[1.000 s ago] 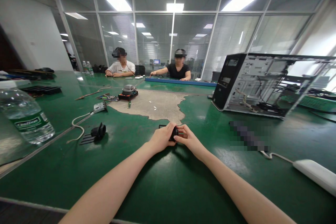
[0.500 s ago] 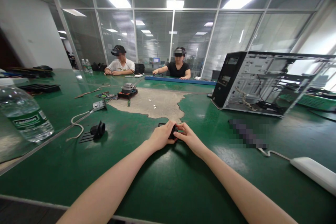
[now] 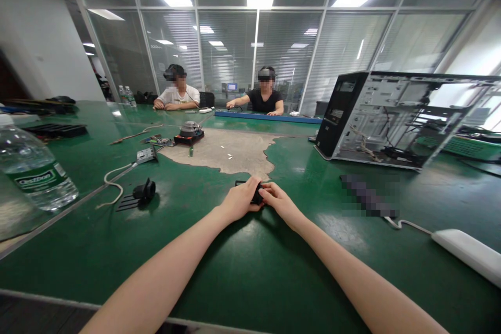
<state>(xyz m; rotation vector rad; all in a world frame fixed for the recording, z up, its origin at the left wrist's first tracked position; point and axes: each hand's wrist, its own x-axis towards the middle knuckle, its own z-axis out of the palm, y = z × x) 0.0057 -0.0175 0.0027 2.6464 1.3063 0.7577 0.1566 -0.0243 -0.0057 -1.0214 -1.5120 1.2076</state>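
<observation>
A small black part, dark and boxy, sits between my two hands just above the green table; its exact kind I cannot make out. My left hand wraps round it from the left, and a black edge of it shows past the fingers. From the right, my right hand pinches its near side with thumb and fingers. To the left on the table lies a black plastic piece with a round collar and flat prongs.
An open computer case stands at the right. A power strip, a blurred dark object, a water bottle and a metal box with a cable lie around. Two people in headsets sit across the green table.
The view has tilted slightly, so the scene sits a little higher. Both hands stay on the black part, with only slight finger movement.
</observation>
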